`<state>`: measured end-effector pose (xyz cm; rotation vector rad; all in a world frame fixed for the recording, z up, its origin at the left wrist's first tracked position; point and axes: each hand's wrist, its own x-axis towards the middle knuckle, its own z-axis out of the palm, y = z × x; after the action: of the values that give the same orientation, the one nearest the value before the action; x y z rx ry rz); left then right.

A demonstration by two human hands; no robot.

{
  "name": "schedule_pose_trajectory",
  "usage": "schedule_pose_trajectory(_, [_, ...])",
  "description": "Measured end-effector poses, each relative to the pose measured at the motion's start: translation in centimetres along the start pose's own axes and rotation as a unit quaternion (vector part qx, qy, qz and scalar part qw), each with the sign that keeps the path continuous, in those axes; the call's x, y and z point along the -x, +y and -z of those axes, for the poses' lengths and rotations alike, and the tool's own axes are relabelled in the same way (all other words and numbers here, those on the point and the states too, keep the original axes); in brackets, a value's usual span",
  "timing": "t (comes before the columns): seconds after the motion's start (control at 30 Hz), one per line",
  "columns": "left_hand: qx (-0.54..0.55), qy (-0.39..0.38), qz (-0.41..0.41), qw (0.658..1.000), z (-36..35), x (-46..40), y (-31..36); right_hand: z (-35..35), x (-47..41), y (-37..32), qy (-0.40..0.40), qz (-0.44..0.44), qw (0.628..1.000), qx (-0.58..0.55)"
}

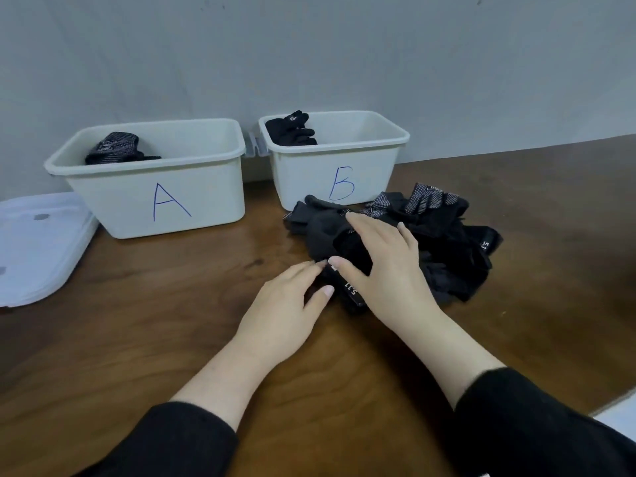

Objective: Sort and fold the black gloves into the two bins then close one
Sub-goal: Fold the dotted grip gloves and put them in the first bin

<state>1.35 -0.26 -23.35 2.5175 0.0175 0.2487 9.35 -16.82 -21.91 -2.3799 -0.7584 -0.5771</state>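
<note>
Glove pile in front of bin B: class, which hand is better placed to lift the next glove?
Probably the right hand: it lies flat on the glove pile, near bin B. The left hand only touches the pile's near edge.

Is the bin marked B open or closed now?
Open. Bin B has no lid on its rim, and a black glove shows inside.

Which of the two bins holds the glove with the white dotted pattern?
Bin A, the left one. Its glove shows white dots, while the glove in bin B is plain black.
</note>
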Motion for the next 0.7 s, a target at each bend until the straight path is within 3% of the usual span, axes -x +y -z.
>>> schedule_pose_trajectory(0.13, [0.040, 0.054, 0.009, 0.998, 0.1, 0.2, -0.2, -2.1, -1.4, 0.1, -0.038, -0.028, 0.999, 0.026])
schedule_pose_trajectory(0.3, [0.099, 0.118, 0.067, 0.986, 0.7, 0.2, -0.5, -2.3, -1.3, 0.7, 0.034, -0.031, 0.999, -0.015])
schedule_pose_trajectory(0.37, [0.129, 0.129, 0.075, 0.980, 0.8, 0.1, -0.6, -1.4, -1.4, 0.2, 0.072, -0.034, 0.993, -0.083])
schedule_pose_trajectory(0.57, [0.202, 0.165, 0.052, 0.964, 1.1, 0.0, -0.7, 0.8, -1.6, -2.1, 0.125, -0.122, 0.905, -0.389])
schedule_pose_trajectory(0.7, [0.271, 0.178, -0.004, 0.946, 1.9, 0.4, -0.2, 0.5, -1.9, -3.2, 0.037, -0.185, 0.827, -0.530])
